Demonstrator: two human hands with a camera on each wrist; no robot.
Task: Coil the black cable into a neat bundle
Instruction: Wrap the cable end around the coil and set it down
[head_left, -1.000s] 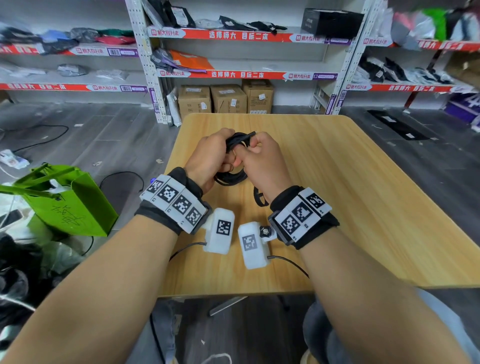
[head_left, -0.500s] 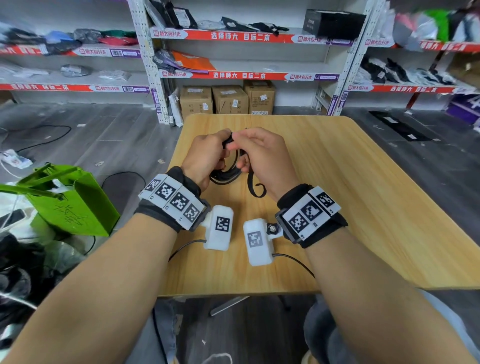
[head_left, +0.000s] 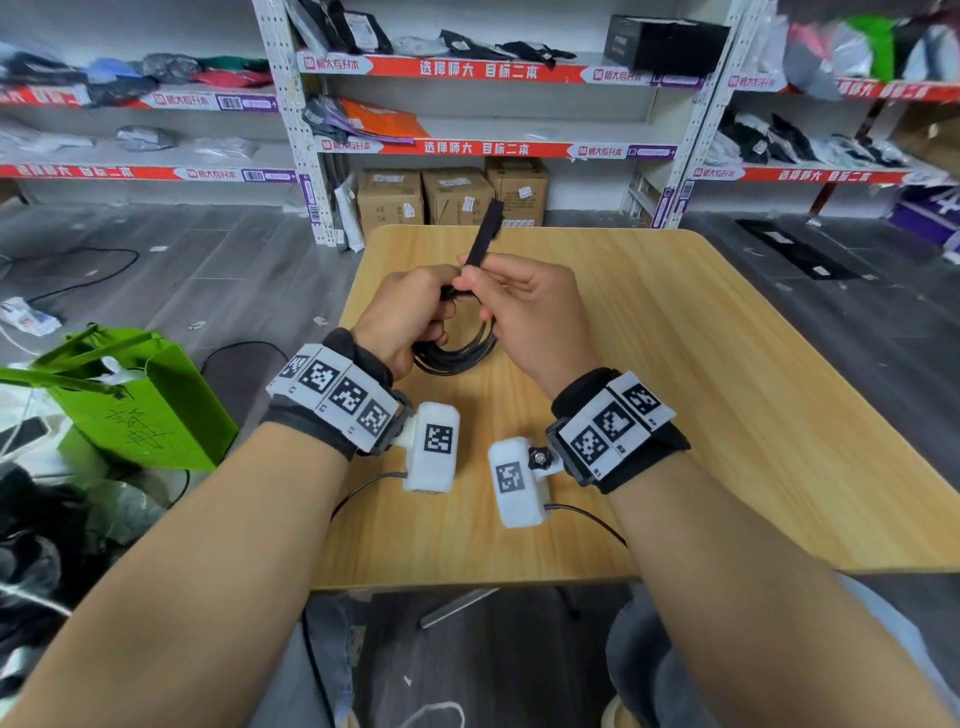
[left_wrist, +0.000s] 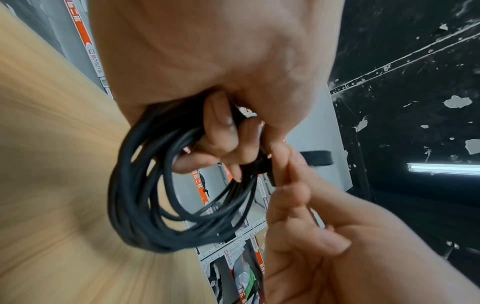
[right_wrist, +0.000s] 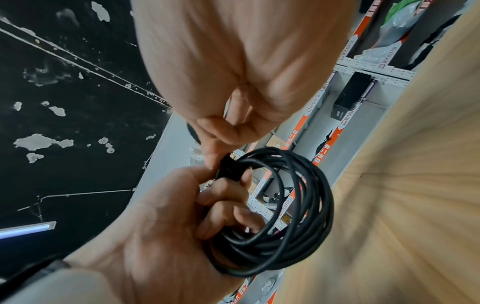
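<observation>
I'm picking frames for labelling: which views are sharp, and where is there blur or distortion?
Head view: sharp on the hands and black cable, with wide-angle bending of the shelves at the edges. Left wrist view: the table is streaked with blur and the near palm is soft. Right wrist view: the same streaking, though the coil stays fairly crisp.

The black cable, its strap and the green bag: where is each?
black cable (head_left: 457, 356), head view, bottom of the coil's loops.
strap (head_left: 483, 234), head view, middle of the upright flat band.
green bag (head_left: 156, 415), head view, front face.
</observation>
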